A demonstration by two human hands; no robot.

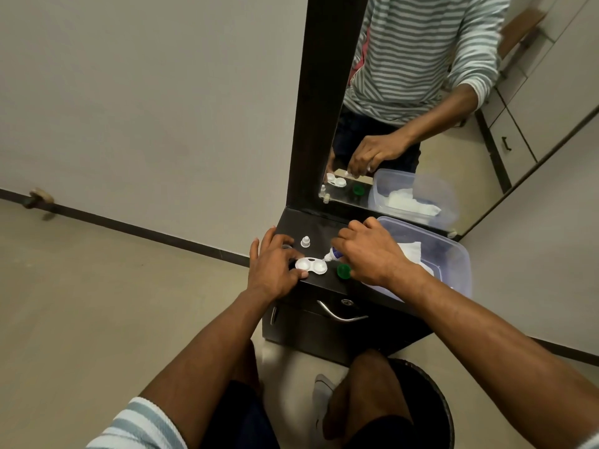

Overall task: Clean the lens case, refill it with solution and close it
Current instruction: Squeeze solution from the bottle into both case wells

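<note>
A white lens case (311, 265) with two open wells lies on the dark cabinet top (319, 230). My left hand (274, 265) pinches its left end with thumb and fingers and holds it flat. My right hand (369, 256) grips a small solution bottle (334, 254), tipped down to the left, its white nozzle right over the case's right well. A green cap (343, 271) lies just right of the case, partly under my right hand. The bottle's small clear cap (305, 241) stands behind the case.
A clear plastic tub (455, 254) with white tissue inside fills the right side of the cabinet top. A mirror (405, 124) stands at the back. Below the top is a drawer with a metal handle (340, 314). A dark round bin (431, 403) stands by my knees.
</note>
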